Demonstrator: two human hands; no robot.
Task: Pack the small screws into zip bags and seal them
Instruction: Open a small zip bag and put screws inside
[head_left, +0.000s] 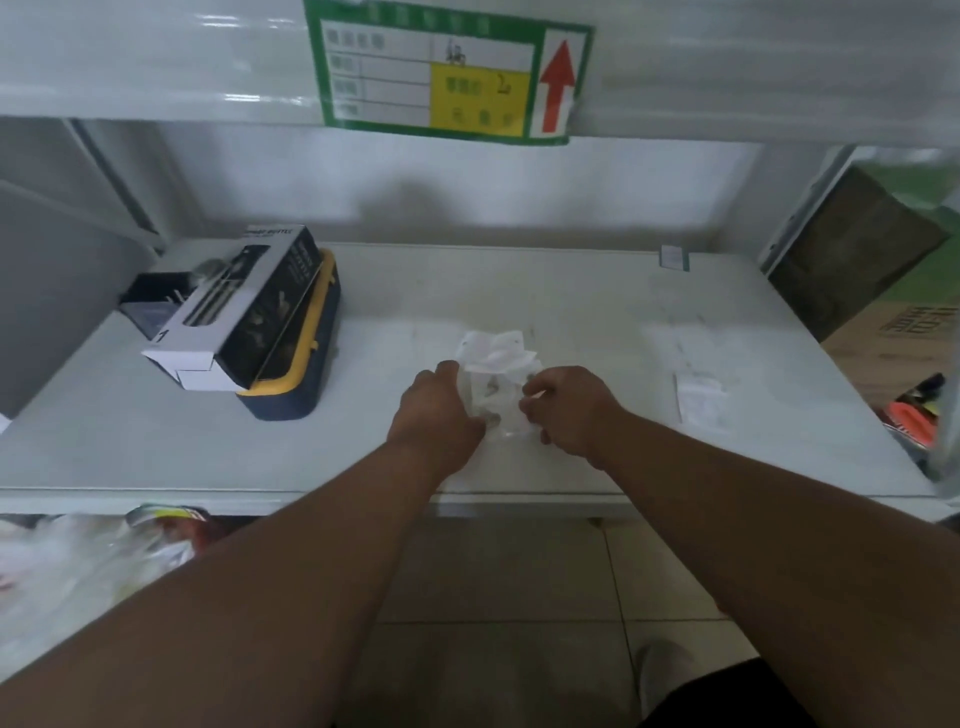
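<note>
A clear zip bag (493, 387) with a few small dark screws inside lies on the white shelf top (597, 291) near its front edge. My left hand (439, 410) grips the bag's left side. My right hand (563, 410) pinches its right side. More clear bags (496, 345) lie just behind it, partly under it. The screws show only as blurred dark specks through the plastic.
A black and white carton (244, 312) rests on a yellow and navy case (306, 358) at the left. A flat bag (701, 400) lies to the right. A cardboard box (857, 260) stands at the far right. Plastic bags (78, 566) sit below the shelf edge.
</note>
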